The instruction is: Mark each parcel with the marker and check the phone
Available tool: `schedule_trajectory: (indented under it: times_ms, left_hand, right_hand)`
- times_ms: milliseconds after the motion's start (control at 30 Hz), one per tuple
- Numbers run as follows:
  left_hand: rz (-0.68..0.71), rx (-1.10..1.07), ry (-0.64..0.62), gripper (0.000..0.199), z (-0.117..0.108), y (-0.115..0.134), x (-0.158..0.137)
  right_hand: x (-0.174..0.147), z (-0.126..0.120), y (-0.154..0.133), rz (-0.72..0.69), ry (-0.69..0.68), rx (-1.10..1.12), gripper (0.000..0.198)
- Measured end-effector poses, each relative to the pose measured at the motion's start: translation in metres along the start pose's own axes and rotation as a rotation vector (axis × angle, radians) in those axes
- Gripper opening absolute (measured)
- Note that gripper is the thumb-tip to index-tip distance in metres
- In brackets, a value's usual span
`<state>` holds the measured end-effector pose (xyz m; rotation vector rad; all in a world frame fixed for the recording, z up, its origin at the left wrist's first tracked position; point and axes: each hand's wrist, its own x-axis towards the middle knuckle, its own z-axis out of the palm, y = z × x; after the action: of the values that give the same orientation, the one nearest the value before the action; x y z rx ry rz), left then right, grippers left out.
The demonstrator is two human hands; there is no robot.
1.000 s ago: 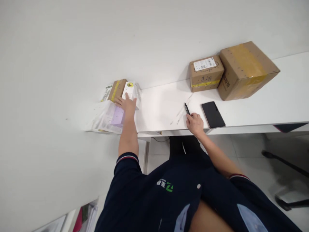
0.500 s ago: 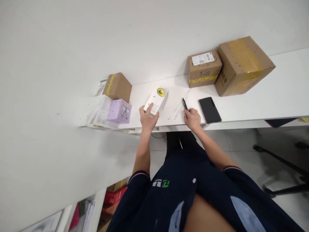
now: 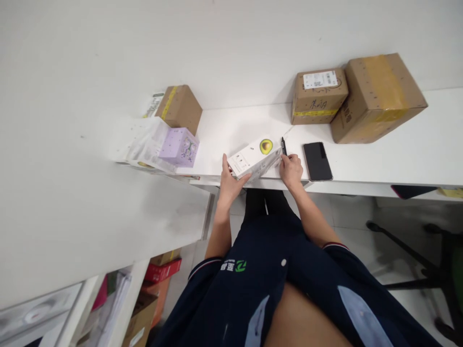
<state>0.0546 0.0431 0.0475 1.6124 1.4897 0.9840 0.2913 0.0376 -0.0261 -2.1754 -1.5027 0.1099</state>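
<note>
A long white box (image 3: pixel 253 156) with an avocado picture on its top lies tilted across the desk front. My left hand (image 3: pixel 231 182) grips its near left end, thumb and fingers on either side. At the box's right end, my right hand (image 3: pixel 291 169) is closed around a black pen (image 3: pixel 284 146) that points away from me. Whether those fingers also touch the box I cannot tell. A dark smartphone (image 3: pixel 318 161) lies flat just right of that hand.
Two cardboard boxes, a small one (image 3: pixel 318 101) and a larger one (image 3: pixel 378 103), stand back right. Left are a purple box (image 3: pixel 180 147), a cardboard box (image 3: pixel 183 108) and a clear plastic bag (image 3: pixel 150 144). The white desk (image 3: pixel 390 161) meets a wall behind; a chair base (image 3: pixel 408 258) stands below right.
The white box has swung round and shifted right, its avocado end now beside the pen. My left hand has moved to its near end. The view has shifted slightly.
</note>
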Motion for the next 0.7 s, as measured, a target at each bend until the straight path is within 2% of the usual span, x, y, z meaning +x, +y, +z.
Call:
schedule_trajectory:
  times_ms: [67, 167, 267, 333, 433, 567, 633, 700]
  left_hand:
    - [0.005, 0.012, -0.013, 0.098, -0.005, 0.000, 0.006]
    - [0.147, 0.043, -0.027, 0.082, -0.008, -0.005, 0.014]
    - [0.309, 0.149, 0.035, 0.069, -0.006, -0.020, 0.016]
    - [0.344, 0.215, 0.094, 0.060, -0.004, -0.036, 0.012]
    - [0.277, 0.241, 0.119, 0.055, -0.006, -0.062, 0.000]
    - [0.148, 0.215, -0.002, 0.056, -0.012, -0.085, -0.020]
    - [0.088, 0.086, -0.042, 0.063, -0.012, -0.088, -0.028]
    - [-0.028, -0.160, -0.015, 0.075, -0.009, -0.086, -0.033]
  right_hand:
    - [0.000, -0.001, -0.001, 0.005, 0.025, 0.018, 0.039]
    - [-0.002, -0.001, 0.000, 0.003, 0.052, 0.035, 0.041]
    - [-0.003, -0.001, 0.002, -0.005, 0.047, 0.035, 0.041]
    - [-0.004, -0.001, 0.003, -0.018, 0.049, 0.034, 0.040]
    - [-0.004, 0.000, 0.003, -0.032, 0.038, 0.016, 0.040]
    - [-0.004, 0.001, 0.004, -0.032, 0.019, -0.020, 0.042]
    - [-0.004, 0.001, 0.004, -0.032, 0.019, -0.029, 0.043]
    - [-0.004, 0.002, 0.004, -0.029, 0.016, -0.039, 0.044]
